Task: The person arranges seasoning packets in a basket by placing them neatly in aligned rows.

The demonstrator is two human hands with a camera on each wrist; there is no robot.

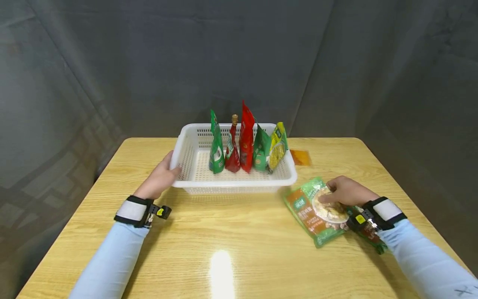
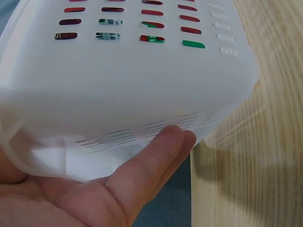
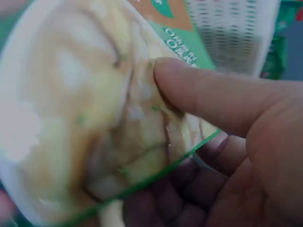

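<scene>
The camera on my head looks forward and down across the tabletop, taking in both my arms and the white basket. My left wrist camera sits right against that basket's wall. My right wrist camera looks very close at the green packet, seen from above in the head view.

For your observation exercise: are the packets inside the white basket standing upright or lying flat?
Upright. In the head view the packets stand on edge in a row, rising above the rim of the white basket, some leaning slightly.
</scene>
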